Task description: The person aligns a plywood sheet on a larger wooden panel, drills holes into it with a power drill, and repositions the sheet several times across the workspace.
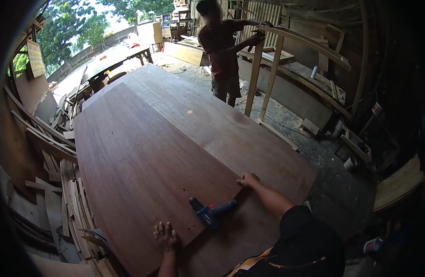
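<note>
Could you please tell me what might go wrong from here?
The drill lies unheld near the dark board's edge, so it might slide if that board tilts. Its exposed bit could then scratch the wood. The dark board might also shift on the lighter board, perhaps pinching the right hand at its corner.

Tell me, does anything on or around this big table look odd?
Nothing looks spilled. The lighter sheet has a pale round spot that stands out from the surrounding wood, perhaps a blemish or patch. To the left, wood strips lie jumbled at different angles, which looks untidy.
</note>
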`<action>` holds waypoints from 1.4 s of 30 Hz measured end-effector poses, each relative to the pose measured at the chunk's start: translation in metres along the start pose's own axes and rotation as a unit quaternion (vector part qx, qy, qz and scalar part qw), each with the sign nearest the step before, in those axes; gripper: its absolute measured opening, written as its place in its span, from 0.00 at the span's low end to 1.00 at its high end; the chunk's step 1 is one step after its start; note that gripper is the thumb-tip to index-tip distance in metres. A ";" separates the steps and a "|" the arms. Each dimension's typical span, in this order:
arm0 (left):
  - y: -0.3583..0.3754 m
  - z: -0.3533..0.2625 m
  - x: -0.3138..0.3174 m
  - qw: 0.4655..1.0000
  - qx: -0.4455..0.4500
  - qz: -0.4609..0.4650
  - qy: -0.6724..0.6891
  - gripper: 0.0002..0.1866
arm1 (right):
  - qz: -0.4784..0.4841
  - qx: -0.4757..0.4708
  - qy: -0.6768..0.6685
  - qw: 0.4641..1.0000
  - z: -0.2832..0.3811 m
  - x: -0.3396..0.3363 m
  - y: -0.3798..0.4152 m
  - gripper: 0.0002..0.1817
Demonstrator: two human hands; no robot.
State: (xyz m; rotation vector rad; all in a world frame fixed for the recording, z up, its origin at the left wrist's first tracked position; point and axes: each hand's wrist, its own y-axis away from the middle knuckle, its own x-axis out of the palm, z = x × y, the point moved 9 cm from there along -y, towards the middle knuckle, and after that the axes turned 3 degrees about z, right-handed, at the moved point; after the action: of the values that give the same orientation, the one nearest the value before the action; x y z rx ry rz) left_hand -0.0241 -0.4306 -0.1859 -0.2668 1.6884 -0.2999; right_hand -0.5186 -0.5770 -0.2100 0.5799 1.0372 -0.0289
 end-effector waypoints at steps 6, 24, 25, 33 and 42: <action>0.000 -0.023 -0.009 0.985 0.141 0.030 0.096 0.27 | 0.009 0.004 -0.002 1.000 -0.006 0.008 -0.019 0.27; 0.015 -0.033 -0.006 0.930 0.203 0.262 0.162 0.41 | -0.003 -0.054 0.010 0.999 -0.012 0.013 -0.041 0.27; 0.018 -0.035 -0.003 0.932 0.221 0.265 0.110 0.41 | -0.009 -0.058 0.000 0.998 -0.016 0.015 -0.043 0.27; 0.017 -0.035 0.000 0.938 0.235 0.231 0.111 0.41 | 0.011 -0.027 0.017 0.999 -0.026 0.016 -0.053 0.25; 0.020 -0.032 -0.003 0.944 0.235 0.205 0.110 0.40 | 0.184 -0.459 0.262 0.828 0.173 0.061 0.176 0.53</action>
State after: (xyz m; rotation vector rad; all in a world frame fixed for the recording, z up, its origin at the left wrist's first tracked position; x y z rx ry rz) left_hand -0.0556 -0.4091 -0.1864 0.4853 1.7857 -0.4195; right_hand -0.2967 -0.4935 -0.1184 -0.1357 1.2939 0.9799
